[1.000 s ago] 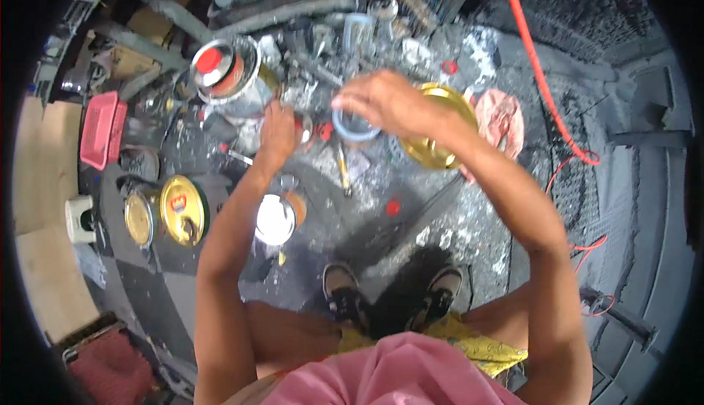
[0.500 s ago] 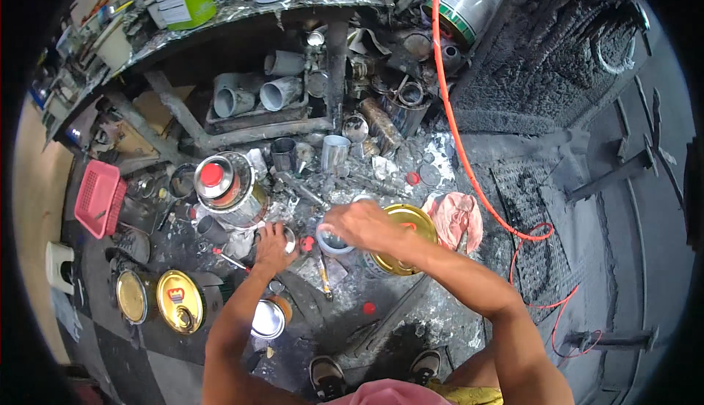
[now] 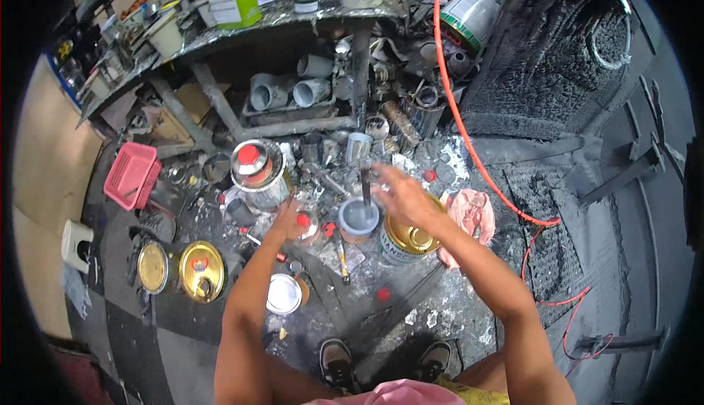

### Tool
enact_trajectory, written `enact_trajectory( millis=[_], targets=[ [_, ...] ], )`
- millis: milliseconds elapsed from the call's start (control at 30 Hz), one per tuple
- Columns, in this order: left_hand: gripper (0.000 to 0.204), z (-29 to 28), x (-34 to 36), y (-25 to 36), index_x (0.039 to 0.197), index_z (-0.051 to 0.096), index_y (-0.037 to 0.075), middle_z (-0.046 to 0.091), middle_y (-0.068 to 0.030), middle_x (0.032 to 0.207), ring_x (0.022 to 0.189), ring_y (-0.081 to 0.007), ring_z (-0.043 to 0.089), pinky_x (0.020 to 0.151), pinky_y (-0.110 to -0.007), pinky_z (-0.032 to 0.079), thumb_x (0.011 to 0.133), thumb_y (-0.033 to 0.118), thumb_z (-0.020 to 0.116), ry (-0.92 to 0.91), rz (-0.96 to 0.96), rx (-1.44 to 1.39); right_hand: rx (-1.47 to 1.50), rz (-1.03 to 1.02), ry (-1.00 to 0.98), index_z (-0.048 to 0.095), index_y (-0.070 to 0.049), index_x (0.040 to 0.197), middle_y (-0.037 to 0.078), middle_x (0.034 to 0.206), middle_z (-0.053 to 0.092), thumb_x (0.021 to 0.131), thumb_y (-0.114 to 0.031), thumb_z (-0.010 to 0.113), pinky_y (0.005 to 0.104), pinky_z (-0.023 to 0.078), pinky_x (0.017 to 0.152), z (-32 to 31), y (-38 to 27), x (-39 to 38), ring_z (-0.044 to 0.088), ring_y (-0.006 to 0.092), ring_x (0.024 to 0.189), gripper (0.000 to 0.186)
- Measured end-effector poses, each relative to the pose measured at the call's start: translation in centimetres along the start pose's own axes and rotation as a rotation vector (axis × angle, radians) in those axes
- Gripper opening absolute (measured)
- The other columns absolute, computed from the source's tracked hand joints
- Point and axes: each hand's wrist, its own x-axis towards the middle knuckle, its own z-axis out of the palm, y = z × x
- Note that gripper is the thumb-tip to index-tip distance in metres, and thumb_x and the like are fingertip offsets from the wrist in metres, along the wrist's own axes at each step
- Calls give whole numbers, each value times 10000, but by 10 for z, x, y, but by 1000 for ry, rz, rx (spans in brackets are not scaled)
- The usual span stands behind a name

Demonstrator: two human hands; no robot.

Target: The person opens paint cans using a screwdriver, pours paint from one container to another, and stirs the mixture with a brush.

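Observation:
My left hand (image 3: 282, 223) is closed against the side of a small round metal can with a red cap (image 3: 303, 222). To its right stands a clear plastic cup of grey paint (image 3: 357, 223), with a dark flat stirring stick (image 3: 366, 189) upright in it. My right hand (image 3: 405, 198) is just right of the stick, fingers apart and slightly blurred; it seems to hold nothing. Below that hand sits a gold-lidded paint can (image 3: 411, 242). A larger metal can with a red cap (image 3: 253, 163) stands behind my left hand.
A paintbrush (image 3: 342, 260) and a white-lidded can (image 3: 284, 293) lie nearby. Gold-topped cans (image 3: 202, 269) and a pink basket (image 3: 132, 175) are at left. A crumpled pink cloth (image 3: 473, 216) and an orange hose (image 3: 469, 145) are at right. A cluttered bench (image 3: 286, 20) spans the back.
The stirring stick now shows upright in the cup, with my right hand moved off the cup to its right. My left hand has shifted, uncovering the small can's red cap. The view has turned left.

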Motion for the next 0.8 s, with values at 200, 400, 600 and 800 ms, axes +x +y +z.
enact_trajectory(
  millis=[200, 400, 600, 800],
  targets=[
    [414, -9, -7, 55, 1117, 688, 4, 571, -261, 1246, 1194, -430, 576, 1013, -489, 503, 733, 140, 765, 155, 185, 178, -125, 120, -296, 667, -17, 1160, 175, 1061, 669, 955, -179, 677, 438, 554, 848, -64, -15, -28, 667, 385, 983, 261],
    [346, -3, -8, 28, 1048, 693, -12, 631, -261, 1137, 1080, -435, 640, 924, -492, 551, 754, 160, 759, 209, 146, 251, -93, -108, -337, 702, -1, 1023, 174, 951, 679, 941, -180, 675, 440, 538, 784, -56, -22, -56, 672, 357, 871, 199],
    [475, -19, -9, 41, 1052, 704, -64, 680, -325, 1100, 1051, -436, 683, 916, -484, 565, 744, 291, 772, 197, -100, 80, -40, -70, -414, 706, 6, 974, 179, 959, 681, 946, -166, 664, 457, 538, 780, -46, -36, -59, 670, 374, 873, 179],
    [581, -38, -1, 41, 1173, 696, -18, 700, -272, 1147, 1112, -392, 684, 951, -440, 571, 705, 293, 842, 123, -192, 212, 47, -73, -553, 702, 1, 962, 167, 946, 662, 957, -174, 649, 479, 539, 772, -8, -47, -68, 670, 388, 866, 183]
  ],
)
